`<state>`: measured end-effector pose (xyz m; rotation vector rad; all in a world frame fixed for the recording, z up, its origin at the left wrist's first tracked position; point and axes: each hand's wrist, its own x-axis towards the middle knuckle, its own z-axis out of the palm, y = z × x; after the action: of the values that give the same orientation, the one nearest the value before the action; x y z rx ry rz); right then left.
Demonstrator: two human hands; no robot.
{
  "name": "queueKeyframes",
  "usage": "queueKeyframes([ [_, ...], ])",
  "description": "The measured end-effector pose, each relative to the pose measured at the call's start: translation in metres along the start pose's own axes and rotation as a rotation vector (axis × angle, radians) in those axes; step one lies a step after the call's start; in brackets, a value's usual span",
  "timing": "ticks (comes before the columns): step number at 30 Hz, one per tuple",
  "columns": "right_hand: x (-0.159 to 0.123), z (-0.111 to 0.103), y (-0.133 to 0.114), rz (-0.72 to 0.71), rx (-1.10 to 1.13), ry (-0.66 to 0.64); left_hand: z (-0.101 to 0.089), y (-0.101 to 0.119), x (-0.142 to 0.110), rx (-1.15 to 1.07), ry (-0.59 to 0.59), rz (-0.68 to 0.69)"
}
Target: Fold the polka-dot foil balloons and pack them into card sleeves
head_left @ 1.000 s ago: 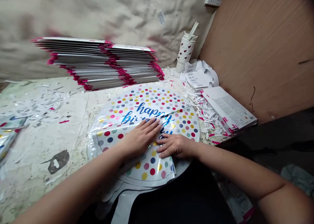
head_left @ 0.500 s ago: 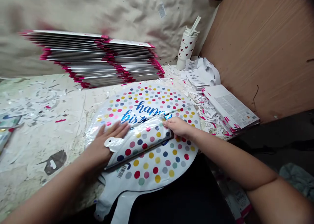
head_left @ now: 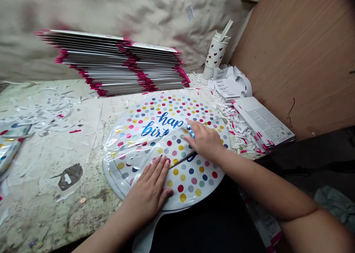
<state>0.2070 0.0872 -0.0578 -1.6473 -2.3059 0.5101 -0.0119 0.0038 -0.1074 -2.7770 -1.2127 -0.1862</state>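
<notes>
A flat, round foil balloon (head_left: 194, 181) with coloured dots and blue "happy birthday" lettering lies in front of me, with at least one more layer beneath it. One part is folded over diagonally across its middle, covering some of the lettering. My left hand (head_left: 152, 186) lies flat on the lower left of this fold, fingers stretched out and pressed down. My right hand (head_left: 206, 140) is bent around the upper right end of the fold, thumb and fingers on the foil. A pale balloon neck (head_left: 144, 234) hangs over the table's front edge.
Stacks of pink-edged cards (head_left: 116, 66) stand at the back. Right of them are a heart-patterned tumbler (head_left: 215, 57), white label strips (head_left: 229, 86), printed cards (head_left: 264, 123) and paper scraps (head_left: 233, 116). More dotted foil (head_left: 11, 145) lies at the left edge.
My left hand has moved right and down onto the folded part. The white tab and barcode beside it no longer show. My right hand has turned more over the fold, which lies flatter.
</notes>
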Motion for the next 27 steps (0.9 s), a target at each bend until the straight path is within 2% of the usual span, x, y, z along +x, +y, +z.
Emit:
queueKeyframes([
  [2, -0.017, 0.011, -0.004, -0.423, -0.235, 0.123, 0.001, -0.005, -0.004, -0.027, -0.013, -0.004],
  [3, -0.022, 0.017, -0.004, -0.570, -0.326, 0.149, -0.001, -0.007, -0.005, -0.040, -0.015, -0.003],
  [4, -0.025, 0.022, -0.001, -0.636, -0.385, 0.157, -0.002, -0.008, -0.005, -0.053, -0.017, -0.004],
  [6, -0.024, 0.028, 0.006, -0.630, -0.452, 0.159, -0.006, -0.007, -0.003, -0.079, -0.025, -0.007],
  [9, -0.022, 0.020, 0.011, -0.639, -0.423, 0.182, -0.011, -0.002, 0.006, -0.096, -0.009, -0.038],
  [13, -0.046, 0.002, -0.001, -0.906, -0.282, 0.236, -0.018, 0.002, 0.021, -0.045, 0.007, -0.120],
  [14, -0.054, 0.001, -0.001, -0.953, -0.238, 0.258, -0.018, 0.000, 0.022, -0.039, -0.005, -0.117],
  [15, -0.061, 0.001, 0.002, -0.935, -0.185, 0.291, -0.017, -0.002, 0.023, -0.043, -0.012, -0.104],
  [16, -0.067, 0.003, 0.008, -0.843, -0.125, 0.323, -0.016, -0.005, 0.022, -0.059, -0.004, -0.086],
  [18, -0.072, 0.009, 0.027, -0.526, -0.016, 0.350, -0.010, -0.011, 0.019, -0.117, 0.046, -0.042],
  [19, -0.072, 0.013, 0.037, -0.390, 0.018, 0.334, -0.007, -0.013, 0.019, -0.155, 0.072, -0.011],
  [20, -0.071, 0.016, 0.046, -0.319, 0.031, 0.308, -0.004, -0.013, 0.019, -0.192, 0.085, 0.025],
  [21, -0.070, 0.018, 0.052, -0.332, 0.022, 0.278, -0.003, -0.013, 0.020, -0.227, 0.086, 0.068],
  [22, -0.069, 0.020, 0.057, -0.419, -0.004, 0.238, -0.002, -0.012, 0.023, -0.258, 0.073, 0.120],
  [25, -0.069, 0.019, 0.058, -0.787, -0.092, 0.086, -0.006, -0.004, 0.031, -0.295, -0.007, 0.287],
  [27, -0.071, 0.015, 0.056, -0.878, -0.092, -0.001, -0.011, 0.002, 0.034, -0.285, -0.041, 0.351],
])
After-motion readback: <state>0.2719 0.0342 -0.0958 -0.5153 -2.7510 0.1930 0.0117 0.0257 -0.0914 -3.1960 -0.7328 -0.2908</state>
